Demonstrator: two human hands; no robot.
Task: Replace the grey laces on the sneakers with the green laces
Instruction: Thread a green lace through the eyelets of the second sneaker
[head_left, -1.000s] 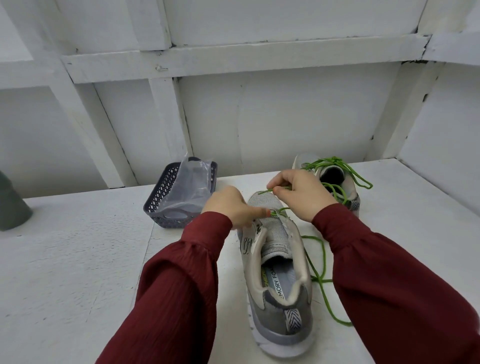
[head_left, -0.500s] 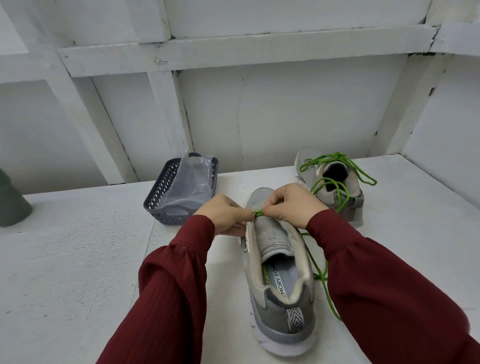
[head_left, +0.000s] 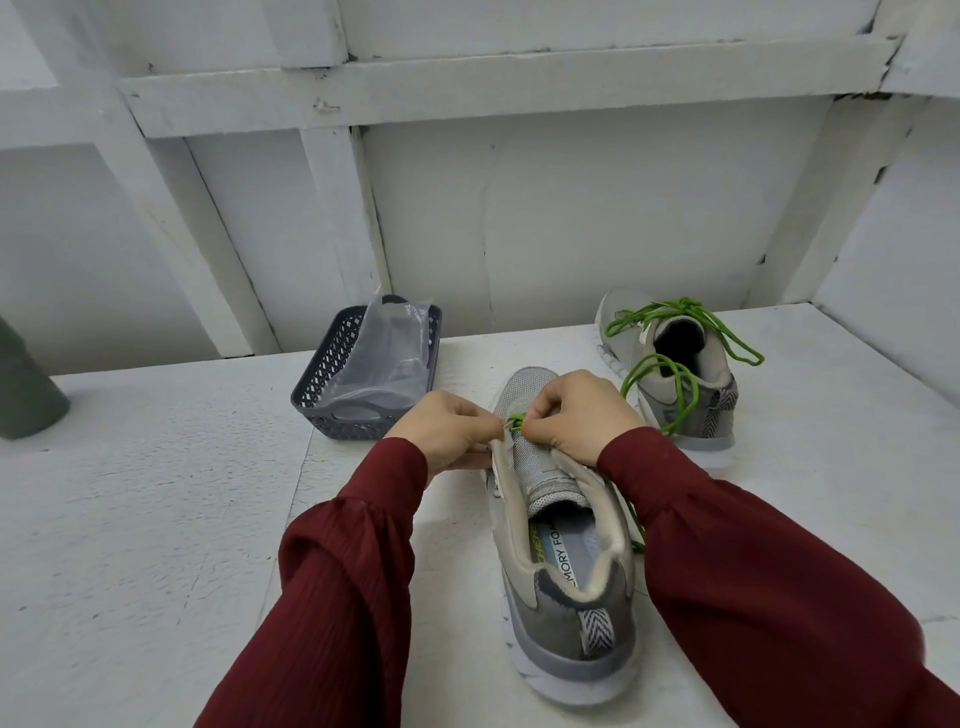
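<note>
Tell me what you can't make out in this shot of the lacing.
Head view:
- Eyelet on the near sneaker taking the green lace: hidden by the left hand and right hand.
- Basket contents: veiled by the plastic bag.
- Grey object, left edge: cut off by the frame.

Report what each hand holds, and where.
Right hand pinches the green lace at the front eyelets of the near sneaker; left hand grips its eyelet edge.

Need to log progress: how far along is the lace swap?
Done: far sneaker already laced green, ends loose. In hand: left hand grips the near sneaker by its eyelet edge, right hand pinches a green lace at its toe-end eyelets. Left: the upper eyelets, all bare.
</note>
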